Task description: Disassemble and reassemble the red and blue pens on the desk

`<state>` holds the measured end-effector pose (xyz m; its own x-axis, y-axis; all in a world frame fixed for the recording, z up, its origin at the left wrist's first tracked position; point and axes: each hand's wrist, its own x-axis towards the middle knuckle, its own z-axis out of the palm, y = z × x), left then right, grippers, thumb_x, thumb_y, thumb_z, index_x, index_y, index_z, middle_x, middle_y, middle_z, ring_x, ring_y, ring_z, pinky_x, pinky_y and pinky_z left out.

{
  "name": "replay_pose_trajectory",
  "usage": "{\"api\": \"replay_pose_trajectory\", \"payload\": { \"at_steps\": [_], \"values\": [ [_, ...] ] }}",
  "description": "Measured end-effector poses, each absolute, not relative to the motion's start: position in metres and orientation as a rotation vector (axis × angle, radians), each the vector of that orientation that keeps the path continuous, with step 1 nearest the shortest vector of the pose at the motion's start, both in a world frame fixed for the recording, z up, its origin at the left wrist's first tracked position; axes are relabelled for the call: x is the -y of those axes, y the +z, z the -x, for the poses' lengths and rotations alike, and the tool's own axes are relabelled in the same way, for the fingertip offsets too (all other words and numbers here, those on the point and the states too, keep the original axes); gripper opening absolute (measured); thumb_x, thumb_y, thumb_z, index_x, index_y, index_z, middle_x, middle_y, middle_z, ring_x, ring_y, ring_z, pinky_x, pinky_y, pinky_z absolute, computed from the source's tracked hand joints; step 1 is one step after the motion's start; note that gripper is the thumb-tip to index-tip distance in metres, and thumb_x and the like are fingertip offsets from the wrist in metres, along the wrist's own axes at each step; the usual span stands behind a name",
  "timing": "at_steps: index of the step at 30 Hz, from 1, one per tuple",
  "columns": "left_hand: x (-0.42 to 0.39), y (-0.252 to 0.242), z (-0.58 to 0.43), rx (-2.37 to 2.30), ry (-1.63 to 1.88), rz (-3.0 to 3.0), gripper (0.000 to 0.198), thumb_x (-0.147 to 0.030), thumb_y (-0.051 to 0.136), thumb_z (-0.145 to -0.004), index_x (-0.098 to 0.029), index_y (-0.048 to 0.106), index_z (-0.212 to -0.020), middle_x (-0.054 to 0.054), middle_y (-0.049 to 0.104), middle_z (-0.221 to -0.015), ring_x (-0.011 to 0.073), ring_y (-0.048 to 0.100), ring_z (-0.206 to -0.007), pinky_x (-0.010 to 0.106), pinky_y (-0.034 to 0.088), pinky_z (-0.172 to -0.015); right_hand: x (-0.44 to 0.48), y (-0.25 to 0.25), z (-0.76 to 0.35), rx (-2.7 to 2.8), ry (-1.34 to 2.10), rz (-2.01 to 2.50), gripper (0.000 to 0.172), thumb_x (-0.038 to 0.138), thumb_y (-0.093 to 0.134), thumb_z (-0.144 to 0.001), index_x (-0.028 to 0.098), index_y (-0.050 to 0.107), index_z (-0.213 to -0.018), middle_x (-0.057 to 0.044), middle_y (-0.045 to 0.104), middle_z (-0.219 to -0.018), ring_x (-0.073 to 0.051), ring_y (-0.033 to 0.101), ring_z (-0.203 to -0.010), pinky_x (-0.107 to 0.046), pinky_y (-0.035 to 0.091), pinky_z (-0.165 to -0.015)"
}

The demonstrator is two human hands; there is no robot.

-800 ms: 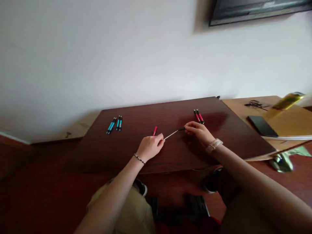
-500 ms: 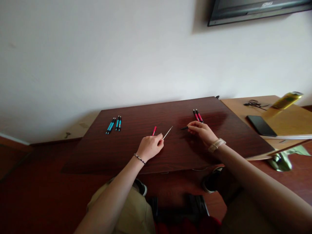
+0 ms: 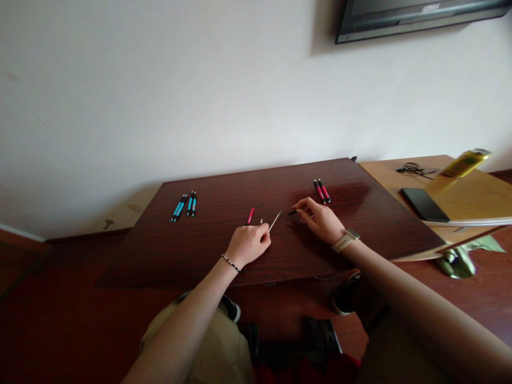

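My left hand point(image 3: 248, 242) is closed in a pinch on a thin, pale pen refill point(image 3: 275, 221), which slants up and to the right from the fingers. A pink pen barrel point(image 3: 250, 216) lies just beyond this hand, and a small light-coloured pen piece point(image 3: 261, 221) shows at its fingers. To the right, my right hand point(image 3: 319, 220) pinches a small black pen part point(image 3: 293, 212). That part's free end points left, close to the refill's tip but apart from it. Two pink-and-black pens point(image 3: 322, 191) lie beyond my right hand.
Several blue-and-black pens point(image 3: 184, 207) lie on the left of the dark wooden table point(image 3: 224, 186). A lighter table point(image 3: 376, 169) adjoins on the right, bearing a phone point(image 3: 424, 205), a black cable point(image 3: 415, 169) and a yellow can point(image 3: 467, 163). A screen point(image 3: 420, 21) hangs on the wall.
My right hand has moved left with the black pen part, nearer the refill's tip. My left hand keeps its pinch on the refill, almost in place. The view has shifted slightly.
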<state>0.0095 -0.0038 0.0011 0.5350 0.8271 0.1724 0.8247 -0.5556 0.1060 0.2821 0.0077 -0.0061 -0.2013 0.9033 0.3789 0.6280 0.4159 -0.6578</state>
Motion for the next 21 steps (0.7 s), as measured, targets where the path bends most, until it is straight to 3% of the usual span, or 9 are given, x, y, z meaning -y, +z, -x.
{"api": "replay_pose_trajectory", "payload": {
  "at_steps": [2, 5, 8, 21],
  "values": [
    [0.004, 0.002, -0.010, -1.488, 0.306, -2.743, 0.022, -0.028, 0.051, -0.099, -0.022, 0.067, -0.086, 0.004, 0.074, -0.076, 0.0219, 0.071, -0.070, 0.029, 0.048, -0.066, -0.006, -0.006, -0.276, 1.980, 0.546, 1.281, 0.015, 0.034, 0.046, -0.108, 0.026, 0.053, -0.118, -0.009, 0.078, -0.124, -0.021, 0.075, -0.076, -0.033, 0.055, -0.073],
    [0.006, 0.003, -0.010, -1.491, 0.290, -2.746, 0.020, -0.027, 0.052, -0.098, -0.023, 0.067, -0.085, 0.004, 0.073, -0.075, 0.0224, 0.071, -0.070, 0.029, 0.046, -0.065, -0.004, -0.007, -0.267, 2.079, 0.606, 1.217, 0.012, 0.033, 0.041, -0.110, 0.027, 0.047, -0.119, -0.011, 0.073, -0.137, -0.025, 0.078, -0.096, -0.035, 0.056, -0.080],
    [0.008, 0.005, -0.011, -1.485, 0.276, -2.744, 0.020, -0.027, 0.052, -0.097, -0.022, 0.067, -0.085, 0.004, 0.073, -0.075, 0.0226, 0.071, -0.070, 0.029, 0.046, -0.065, -0.005, -0.008, -0.261, 2.139, 0.620, 1.215, 0.012, 0.033, 0.039, -0.111, 0.027, 0.045, -0.119, -0.010, 0.074, -0.136, -0.028, 0.077, -0.110, -0.037, 0.056, -0.087],
    [0.021, 0.009, -0.004, -1.499, 0.185, -2.704, 0.020, -0.028, 0.053, -0.096, -0.022, 0.068, -0.084, 0.005, 0.074, -0.075, 0.0229, 0.071, -0.071, 0.030, 0.047, -0.066, -0.008, -0.010, -0.265, 2.206, 0.536, 1.364, 0.011, 0.034, 0.041, -0.111, 0.027, 0.047, -0.117, -0.008, 0.077, -0.131, -0.029, 0.078, -0.107, -0.035, 0.056, -0.082]
  ]
}}
